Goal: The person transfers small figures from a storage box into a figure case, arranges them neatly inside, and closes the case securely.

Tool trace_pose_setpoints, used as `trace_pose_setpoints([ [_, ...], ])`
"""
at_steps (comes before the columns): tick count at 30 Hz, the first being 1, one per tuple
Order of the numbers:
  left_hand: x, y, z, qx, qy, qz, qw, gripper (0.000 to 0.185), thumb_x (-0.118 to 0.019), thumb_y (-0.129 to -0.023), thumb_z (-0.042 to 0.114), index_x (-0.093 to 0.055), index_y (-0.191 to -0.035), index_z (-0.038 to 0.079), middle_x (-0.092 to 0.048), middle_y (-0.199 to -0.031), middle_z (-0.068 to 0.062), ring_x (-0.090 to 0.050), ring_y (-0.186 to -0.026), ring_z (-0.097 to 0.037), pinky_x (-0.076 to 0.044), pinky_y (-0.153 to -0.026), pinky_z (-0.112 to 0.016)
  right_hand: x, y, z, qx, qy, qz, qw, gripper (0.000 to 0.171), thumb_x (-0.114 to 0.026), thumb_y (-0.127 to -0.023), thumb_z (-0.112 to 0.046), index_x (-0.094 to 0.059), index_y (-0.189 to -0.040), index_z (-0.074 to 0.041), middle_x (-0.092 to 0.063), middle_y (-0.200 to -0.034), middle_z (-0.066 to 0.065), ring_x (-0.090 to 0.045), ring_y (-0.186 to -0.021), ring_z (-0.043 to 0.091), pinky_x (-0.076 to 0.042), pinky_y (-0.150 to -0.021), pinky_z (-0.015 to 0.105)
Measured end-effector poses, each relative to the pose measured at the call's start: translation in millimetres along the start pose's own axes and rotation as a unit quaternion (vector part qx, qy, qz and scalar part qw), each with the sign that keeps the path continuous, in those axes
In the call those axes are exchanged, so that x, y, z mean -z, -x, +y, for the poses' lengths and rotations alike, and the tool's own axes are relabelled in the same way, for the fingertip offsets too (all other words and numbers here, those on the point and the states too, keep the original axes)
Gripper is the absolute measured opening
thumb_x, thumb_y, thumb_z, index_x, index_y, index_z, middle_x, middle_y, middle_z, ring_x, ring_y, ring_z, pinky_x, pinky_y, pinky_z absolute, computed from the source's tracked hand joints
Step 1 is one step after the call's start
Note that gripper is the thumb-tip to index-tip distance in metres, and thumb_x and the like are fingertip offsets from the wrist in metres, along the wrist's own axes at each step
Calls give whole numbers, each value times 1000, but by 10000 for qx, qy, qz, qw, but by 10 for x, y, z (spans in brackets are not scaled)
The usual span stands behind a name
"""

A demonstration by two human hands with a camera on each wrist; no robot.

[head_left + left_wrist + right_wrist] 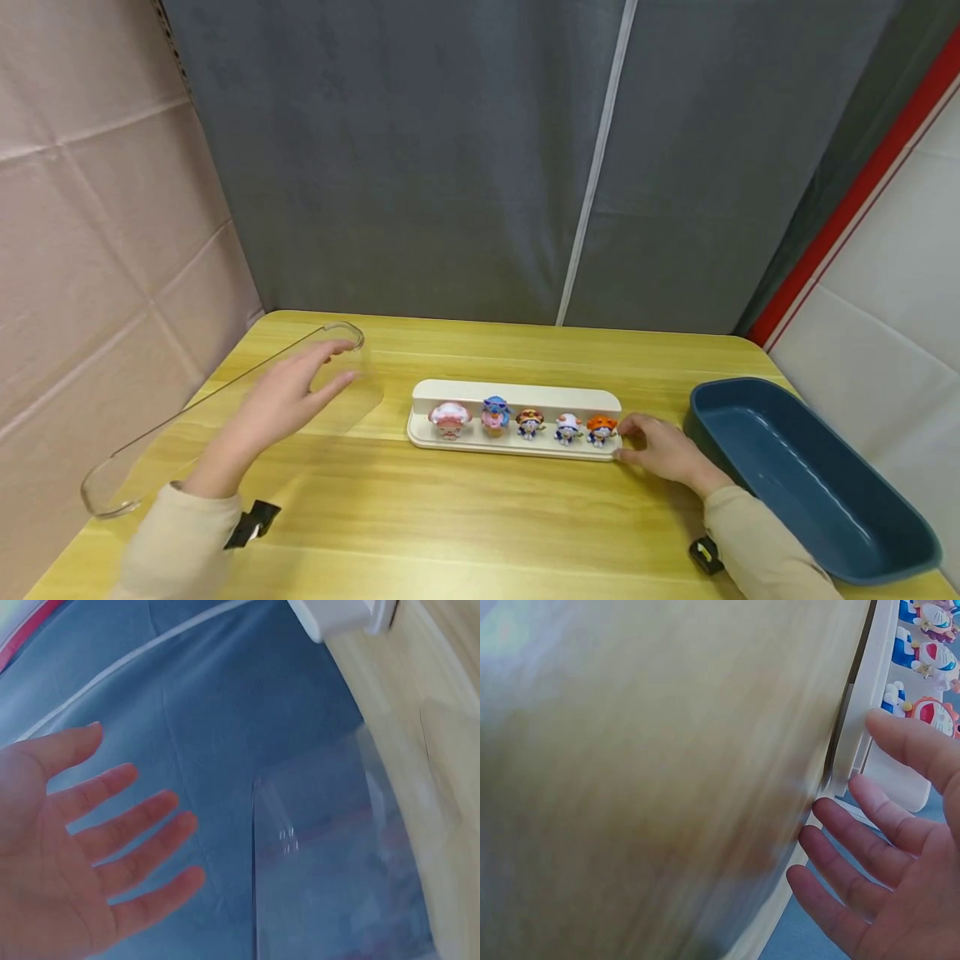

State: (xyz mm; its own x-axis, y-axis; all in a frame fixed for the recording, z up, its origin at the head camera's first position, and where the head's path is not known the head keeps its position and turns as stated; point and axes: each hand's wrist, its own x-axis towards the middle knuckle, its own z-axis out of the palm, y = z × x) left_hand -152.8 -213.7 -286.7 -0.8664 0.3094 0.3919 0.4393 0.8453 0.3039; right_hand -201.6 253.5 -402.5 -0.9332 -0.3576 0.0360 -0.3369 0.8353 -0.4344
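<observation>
A long white display stand [517, 447] lies across the middle of the table, bearing a row of several small cartoon figurines [528, 423]. My right hand [663, 450] is at the stand's right end, thumb and fingertips right at its edge. In the right wrist view its fingers [855, 883] are spread and fairly straight, with the thumb [904, 735] close by the end figurine. On the left stands a clear plastic cover [330, 862], see-through with rounded ends. My left hand [288, 400] hovers by it, fingers apart and the palm holding nothing.
A deep dark-blue basin [817, 475] stands at the table's right side, beside my right forearm. The wooden table [450, 517] ends at a grey curtain [420, 167] behind. Pale cloth walls rise on both sides.
</observation>
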Motion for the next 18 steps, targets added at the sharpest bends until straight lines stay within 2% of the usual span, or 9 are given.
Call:
trace_pose_setpoints([
  [4,111,87,-46,49,-519,31,9986,43,-55,-87,29,-47,-122,5,-52,-114,-18,-49,-99,-36,-41,-75,-52,-3,3,0,-13,4,4,10000,29,-72,-72,-23,-57,-91,-8,-57,-88,2,-52,-81,21,-44,-72,39],
  [10,252,218,-144,361,-1190,-141,9921,50,-56,-85,37,-45,-124,7,-49,-113,-20,-48,-97,-39,-42,-64,-54,-6,4,10,-3,34,11,10000,29,-72,-72,-24,-57,-91,-9,-56,-88,2,-51,-81,21,-44,-72,40],
  [14,308,305,-216,595,-1437,-284,9874,54,-56,-84,40,-44,-125,8,-45,-117,-22,-43,-100,-41,-39,-63,-59,-7,3,21,-12,39,2,10000,29,-72,-72,-24,-57,-92,-9,-56,-88,2,-51,-80,20,-44,-72,40],
  [18,317,398,-296,777,-1428,-494,9855,60,-57,-82,43,-40,-127,7,-38,-121,-26,-38,-101,-47,-35,-66,-63,-7,3,24,-8,24,1,10000,29,-72,-72,-23,-57,-92,-8,-56,-88,2,-51,-80,21,-44,-72,41],
])
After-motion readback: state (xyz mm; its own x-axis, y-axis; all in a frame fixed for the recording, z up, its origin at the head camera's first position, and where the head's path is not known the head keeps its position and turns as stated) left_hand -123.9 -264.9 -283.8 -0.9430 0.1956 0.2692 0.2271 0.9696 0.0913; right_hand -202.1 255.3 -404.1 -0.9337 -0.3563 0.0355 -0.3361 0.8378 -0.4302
